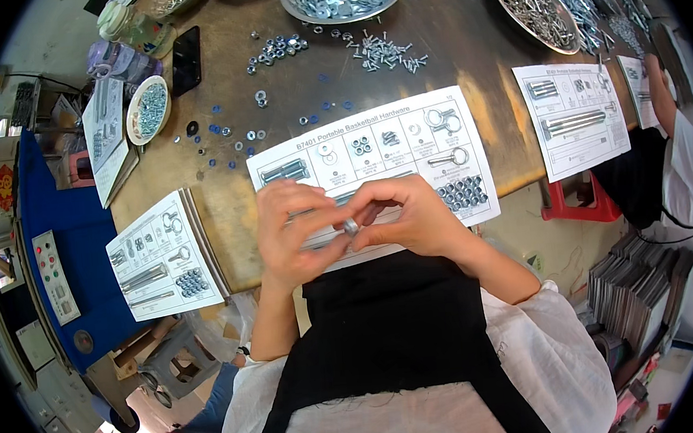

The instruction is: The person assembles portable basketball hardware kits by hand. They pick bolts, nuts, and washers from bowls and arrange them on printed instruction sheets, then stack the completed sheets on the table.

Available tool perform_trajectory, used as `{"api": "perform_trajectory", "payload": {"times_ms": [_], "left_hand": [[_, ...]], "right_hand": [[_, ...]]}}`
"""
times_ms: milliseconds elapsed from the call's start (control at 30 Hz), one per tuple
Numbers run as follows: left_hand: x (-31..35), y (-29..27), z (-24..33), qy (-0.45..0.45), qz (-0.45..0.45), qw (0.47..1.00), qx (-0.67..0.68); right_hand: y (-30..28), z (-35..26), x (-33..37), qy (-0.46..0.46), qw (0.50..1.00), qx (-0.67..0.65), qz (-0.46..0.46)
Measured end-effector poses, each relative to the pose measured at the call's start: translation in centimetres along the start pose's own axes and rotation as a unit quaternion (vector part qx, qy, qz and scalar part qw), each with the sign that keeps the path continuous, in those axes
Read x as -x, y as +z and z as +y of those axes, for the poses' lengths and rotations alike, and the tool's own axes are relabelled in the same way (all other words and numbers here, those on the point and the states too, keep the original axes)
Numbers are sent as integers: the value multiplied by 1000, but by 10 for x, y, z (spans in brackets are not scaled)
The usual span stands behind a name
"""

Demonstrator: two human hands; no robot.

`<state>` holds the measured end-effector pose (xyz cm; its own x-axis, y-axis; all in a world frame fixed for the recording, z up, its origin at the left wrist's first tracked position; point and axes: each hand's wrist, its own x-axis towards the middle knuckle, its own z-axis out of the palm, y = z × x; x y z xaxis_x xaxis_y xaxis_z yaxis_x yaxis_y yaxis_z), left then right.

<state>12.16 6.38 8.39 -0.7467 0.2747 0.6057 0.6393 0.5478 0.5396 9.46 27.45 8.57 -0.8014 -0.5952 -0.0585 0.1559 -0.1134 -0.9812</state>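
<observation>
Left of centre: holding left hand (289,231) arched, back upward, fingers bent inward; cannot tell whether gripping. Frame centre, above printed sheet (403,153): small metal piece (350,227). Right of centre: pinching it between thumb and fingers of right hand (418,217).
</observation>
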Motion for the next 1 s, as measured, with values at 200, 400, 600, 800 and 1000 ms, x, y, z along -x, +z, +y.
{"api": "perform_trajectory", "payload": {"times_ms": [200, 400, 600, 800, 1000], "left_hand": [[10, 28, -53, -160, -83, 967, -179], [18, 51, -55, -128, -96, 935, -315], [25, 50, -49, -131, -94, 929, -333], [37, 47, -45, -127, -76, 937, -318], [43, 19, -49, -251, -42, 943, -216]], "right_hand": [[-13, 12, 3, 46, 992, -16, 112], [-30, 11, 3, 11, 991, 8, 130], [-34, 18, 7, 24, 991, -7, 129], [-49, 21, 7, 16, 989, -11, 149], [-89, 27, 15, 8, 932, 228, 282]]}}
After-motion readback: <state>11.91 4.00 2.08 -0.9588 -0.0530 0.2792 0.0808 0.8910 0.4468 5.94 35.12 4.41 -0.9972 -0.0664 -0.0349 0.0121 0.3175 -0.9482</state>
